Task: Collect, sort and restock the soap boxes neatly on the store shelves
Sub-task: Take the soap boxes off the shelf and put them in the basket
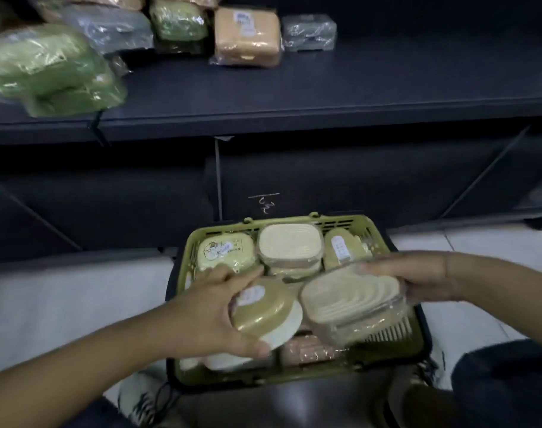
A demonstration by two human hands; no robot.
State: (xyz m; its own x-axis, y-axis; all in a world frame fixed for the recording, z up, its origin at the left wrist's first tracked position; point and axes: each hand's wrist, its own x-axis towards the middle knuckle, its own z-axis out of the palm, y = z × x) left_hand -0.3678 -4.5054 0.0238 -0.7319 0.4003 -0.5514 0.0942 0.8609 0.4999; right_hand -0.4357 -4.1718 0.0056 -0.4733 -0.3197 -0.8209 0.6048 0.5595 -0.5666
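L hand (pixel 208 307) grips an oval soap box w/ olive-tan lid & white base (pixel 263 313), thumb on the near side and fingers over the far side. It is lifted above the near-left part of the green slotted plastic basket (pixel 340 225). R hand (pixel 417 276) grasps a clear rectangular soap box w/ cream ribbed lid (pixel 353 298), film-wrapped and tilted, above the basket's right edge. The 2 held boxes sit just beside each other.

Below them the basket holds more:
- pale green box w/ cartoon label (pixel 225 250) at the far-left corner
- cream-lidded clear box (pixel 289 244) at mid far edge
- tan box w/ white sticker (pixel 340 248) at the far-right corner
- pinkish wrapped box (pixel 306 350) by the near edge

Others are partly hidden.

On the dark metal shelf (pixel 325 88) above, wrapped boxes cluster toward the back-left:
- blurred green stack (pixel 47 69) at the front-left edge
- grey box (pixel 109 29)
- green box (pixel 178 23)
- tan box (pixel 246 37)
- small clear-grey box (pixel 309 32)

Judgement: collecting looks done and restocking is approx. mid-way. Several boxes wait in the basket, and the shelf rows aren't lined up by colour yet.
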